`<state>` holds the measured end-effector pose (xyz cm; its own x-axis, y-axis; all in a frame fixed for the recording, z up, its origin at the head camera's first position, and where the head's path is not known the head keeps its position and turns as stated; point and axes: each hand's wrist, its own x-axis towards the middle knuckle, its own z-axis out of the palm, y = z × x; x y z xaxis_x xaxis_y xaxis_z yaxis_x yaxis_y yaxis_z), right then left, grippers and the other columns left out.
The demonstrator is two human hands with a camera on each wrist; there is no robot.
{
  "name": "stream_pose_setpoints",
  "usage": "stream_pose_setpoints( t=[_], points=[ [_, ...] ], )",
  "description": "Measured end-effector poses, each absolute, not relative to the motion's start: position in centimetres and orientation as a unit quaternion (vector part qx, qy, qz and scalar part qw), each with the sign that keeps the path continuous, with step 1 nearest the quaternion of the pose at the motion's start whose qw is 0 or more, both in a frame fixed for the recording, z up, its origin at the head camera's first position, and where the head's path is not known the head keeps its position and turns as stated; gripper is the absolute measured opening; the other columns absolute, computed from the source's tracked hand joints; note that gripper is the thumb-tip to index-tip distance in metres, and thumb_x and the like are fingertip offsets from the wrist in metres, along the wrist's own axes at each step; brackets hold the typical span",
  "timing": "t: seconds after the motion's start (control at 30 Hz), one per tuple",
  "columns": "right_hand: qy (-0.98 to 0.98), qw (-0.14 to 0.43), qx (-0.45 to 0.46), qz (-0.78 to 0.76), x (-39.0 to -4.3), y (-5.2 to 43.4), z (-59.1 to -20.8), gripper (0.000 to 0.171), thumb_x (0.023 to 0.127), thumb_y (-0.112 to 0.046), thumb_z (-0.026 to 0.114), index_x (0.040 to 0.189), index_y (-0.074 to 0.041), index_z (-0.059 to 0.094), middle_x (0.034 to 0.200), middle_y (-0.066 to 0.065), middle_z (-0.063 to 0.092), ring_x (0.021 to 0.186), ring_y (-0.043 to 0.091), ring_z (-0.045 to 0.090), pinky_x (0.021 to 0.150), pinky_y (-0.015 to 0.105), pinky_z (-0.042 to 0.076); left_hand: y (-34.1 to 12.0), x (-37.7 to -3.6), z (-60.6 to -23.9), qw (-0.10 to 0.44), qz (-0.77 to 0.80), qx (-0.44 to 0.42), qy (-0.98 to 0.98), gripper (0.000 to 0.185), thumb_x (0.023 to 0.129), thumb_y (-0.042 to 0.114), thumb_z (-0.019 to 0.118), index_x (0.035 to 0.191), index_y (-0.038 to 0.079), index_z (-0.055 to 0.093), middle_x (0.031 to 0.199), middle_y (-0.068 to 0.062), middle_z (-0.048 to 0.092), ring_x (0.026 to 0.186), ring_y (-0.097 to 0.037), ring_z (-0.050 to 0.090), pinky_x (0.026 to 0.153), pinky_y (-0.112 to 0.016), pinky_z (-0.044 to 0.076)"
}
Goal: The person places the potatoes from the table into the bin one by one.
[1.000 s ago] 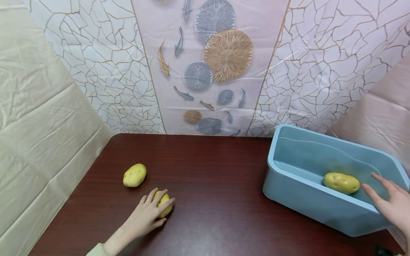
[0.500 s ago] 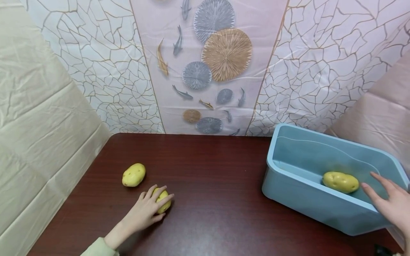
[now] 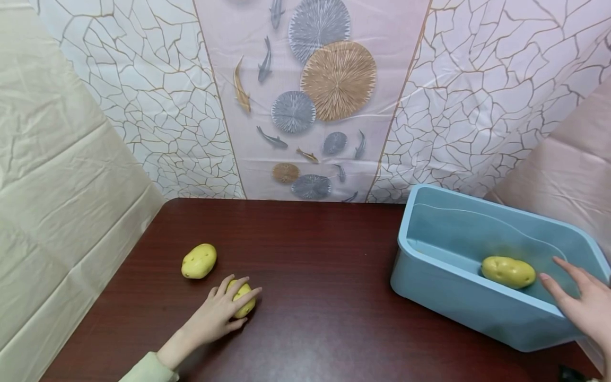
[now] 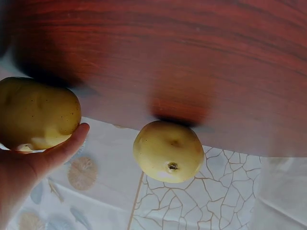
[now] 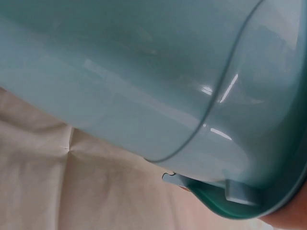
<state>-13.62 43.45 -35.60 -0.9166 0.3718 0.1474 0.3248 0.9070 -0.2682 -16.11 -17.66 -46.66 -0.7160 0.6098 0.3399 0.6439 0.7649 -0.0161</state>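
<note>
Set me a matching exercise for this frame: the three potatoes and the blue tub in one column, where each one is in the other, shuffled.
Things:
1. potato under the left hand
2. lone potato
3. potato in the tub
4. blue tub

Places:
A. lying in water, just ahead of the right hand
B. on the right side of the dark wooden table, holding water
C. bare on the table, untouched, left of the left hand
D. on the table, with fingers curled over it

Pairs: 1-D, 2-C, 3-A, 4-B

left hand [image 3: 217, 318]: bare, pale green sleeve cuff | right hand [image 3: 584, 307]: bare, no sleeve visible
</note>
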Motion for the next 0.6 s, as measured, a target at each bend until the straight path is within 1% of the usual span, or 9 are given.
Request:
stream_pose_setpoints(
  t=[0.2,0.43,0.6],
  points=[
    [-0.971,0.092,-0.185,0.121,-13.6,43.38,-35.55,0.076,0.091,-0.052,0.024,0.138,0.006,0.012,0.136,0.039,0.013,0.122,0.054,0.018,0.095,0.063,0.02,-17.69,-16.13,-46.67,0.171,-0.044,-0.35,-0.92,0.069,0.065,0.028,0.074,0.129,0.024,0.047,0.125,-0.014,0.047,0.11,-0.044,0.045,0.074,-0.052,0.043],
    [-0.972,0.09,-0.183,0.121,-13.45,43.3,-35.5,0.075,0.091,-0.051,0.026,0.139,0.006,0.011,0.136,0.039,0.013,0.123,0.054,0.017,0.094,0.063,0.02,-17.87,-15.98,-46.5,0.157,-0.033,-0.362,-0.918,0.076,0.061,0.021,0.072,0.131,0.026,0.044,0.127,-0.014,0.045,0.111,-0.043,0.043,0.074,-0.052,0.043],
    [-0.972,0.099,-0.177,0.121,-13.4,43.22,-35.47,0.074,0.092,-0.05,0.026,0.138,0.006,0.012,0.136,0.038,0.014,0.122,0.054,0.018,0.095,0.062,0.02,-18.1,-16.03,-46.51,0.167,-0.029,-0.358,-0.918,0.073,0.061,0.025,0.074,0.129,0.021,0.047,0.126,-0.013,0.046,0.108,-0.037,0.045,0.071,-0.047,0.043]
  ],
)
